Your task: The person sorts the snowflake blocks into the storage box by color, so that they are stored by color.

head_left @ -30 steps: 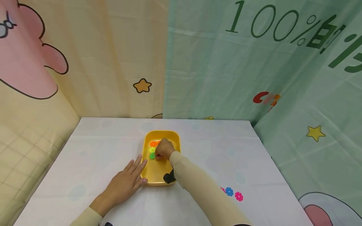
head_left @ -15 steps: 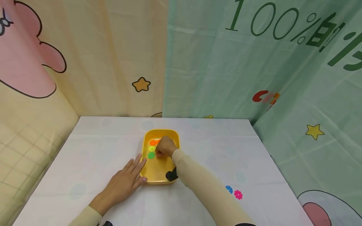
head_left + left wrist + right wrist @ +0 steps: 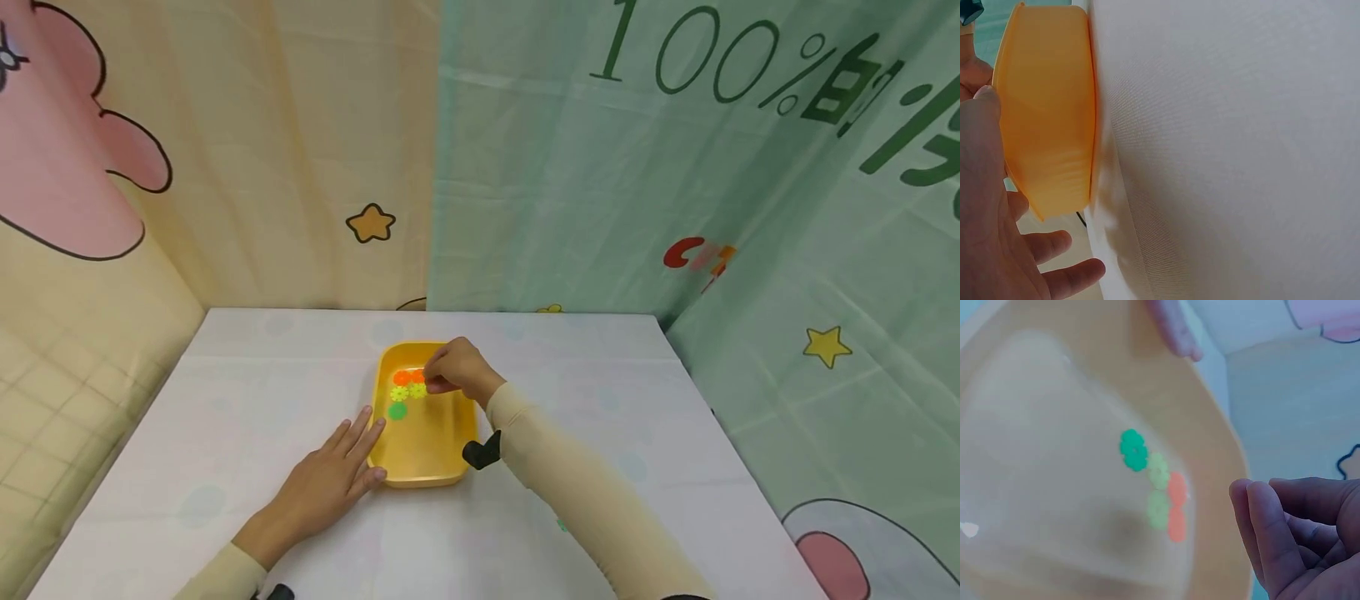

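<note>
My left hand [image 3: 324,486] rests beside a yellow plastic tray [image 3: 422,454] with its fingers spread, touching the near-left rim. The left wrist view shows a fingertip on the tray's edge. My right hand [image 3: 461,368] hovers over the tray's far right part. Its thumb and fingertips [image 3: 1264,494] are close together, loosely bent, and no object shows between them. Inside the tray lie small flower-shaped plastic pieces: two orange pieces [image 3: 1176,489] side by side at the far end, two yellow-green pieces [image 3: 400,393] below them, and one green piece [image 3: 397,411].
A bit of another green piece [image 3: 562,525] shows on the white tabletop [image 3: 262,392], partly covered by the right sleeve [image 3: 581,475]. Printed curtains [image 3: 315,150] rise behind the table and along both sides.
My right hand has lifted and moved right and away from the pieces, uncovering a second yellow-green piece. The right forearm now covers the blue and pink pieces. My left hand stays at the rim.
</note>
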Tool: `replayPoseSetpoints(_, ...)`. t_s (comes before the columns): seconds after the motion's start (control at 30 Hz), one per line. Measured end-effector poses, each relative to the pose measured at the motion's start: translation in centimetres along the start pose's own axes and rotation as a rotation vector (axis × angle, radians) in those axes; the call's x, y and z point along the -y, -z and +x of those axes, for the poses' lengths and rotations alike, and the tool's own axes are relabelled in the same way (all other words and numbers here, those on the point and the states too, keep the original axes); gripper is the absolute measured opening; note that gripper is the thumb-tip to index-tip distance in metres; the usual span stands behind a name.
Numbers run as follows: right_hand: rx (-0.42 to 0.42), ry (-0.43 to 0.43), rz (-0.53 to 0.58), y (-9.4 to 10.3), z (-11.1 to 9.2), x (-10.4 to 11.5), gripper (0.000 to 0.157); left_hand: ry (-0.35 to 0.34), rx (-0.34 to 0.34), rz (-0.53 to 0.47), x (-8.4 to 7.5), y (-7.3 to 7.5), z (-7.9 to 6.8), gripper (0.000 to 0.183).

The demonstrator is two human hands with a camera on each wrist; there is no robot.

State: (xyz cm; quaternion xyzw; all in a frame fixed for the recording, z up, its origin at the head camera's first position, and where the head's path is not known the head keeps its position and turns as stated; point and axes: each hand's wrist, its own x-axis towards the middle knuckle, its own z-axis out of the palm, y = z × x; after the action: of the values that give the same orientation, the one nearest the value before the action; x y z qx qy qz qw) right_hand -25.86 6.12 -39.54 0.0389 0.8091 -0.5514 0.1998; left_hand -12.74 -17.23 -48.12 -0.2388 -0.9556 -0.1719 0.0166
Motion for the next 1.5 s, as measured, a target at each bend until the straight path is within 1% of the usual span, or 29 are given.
replayPoseSetpoints(0.1, 0.009, 0.002, 0.040, 1.3, -0.4, 0.3, 0.007, 0.004, -0.009, 0.005, 0.0, 0.1, -0.1, 0.071)
replayPoseSetpoints(0.2, 0.010, -0.008, 0.070, 2.6, -0.8, 0.3, 0.012, 0.005, -0.023, 0.007, 0.1, 0.2, -0.3, 0.071)
replayPoseSetpoints(0.3, 0.001, -0.026, 0.079, 3.9, -1.2, -0.1, 0.020, 0.000, -0.026, 0.006, 0.2, 0.1, -0.3, 0.071)
replayPoseSetpoints(0.47, -0.006, -0.034, 0.094, 6.6, -2.3, -1.4, 0.025, -0.005, -0.020, -0.002, 0.0, -0.1, -0.1, 0.071)
replayPoseSetpoints(0.63, -0.018, -0.034, 0.140, 8.8, -4.0, -2.6, 0.018, 0.008, -0.003, -0.016, 0.0, -0.4, -0.1, 0.072)
replayPoseSetpoints(0.7, -0.023, -0.036, 0.157, 9.3, -4.7, -3.1, 0.015, 0.011, 0.002, -0.021, 0.0, -0.5, -0.2, 0.072)
replayPoseSetpoints(0.9, -0.005, -0.019, 0.204, 10.3, -6.2, -4.2, 0.022, 0.005, -0.003, -0.018, 0.0, -0.3, -0.1, 0.071)
replayPoseSetpoints(1.0, -0.002, -0.012, 0.219, 10.7, -6.8, -4.9, 0.020, -0.001, -0.003, -0.011, 0.1, -0.1, 0.0, 0.070)
replayPoseSetpoints(1.17, -0.008, -0.003, 0.211, 11.9, -7.9, -6.2, 0.019, -0.009, -0.007, -0.011, 0.0, 0.1, 0.1, 0.070)
replayPoseSetpoints(1.3, -0.009, 0.004, 0.206, 12.9, -8.8, -7.4, 0.021, -0.007, 0.000, -0.002, 0.0, 0.0, 0.1, 0.070)
replayPoseSetpoints(1.5, -0.022, -0.015, 0.214, 13.8, -10.0, -8.8, 0.024, -0.004, -0.007, 0.002, 0.2, -0.2, 0.1, 0.071)
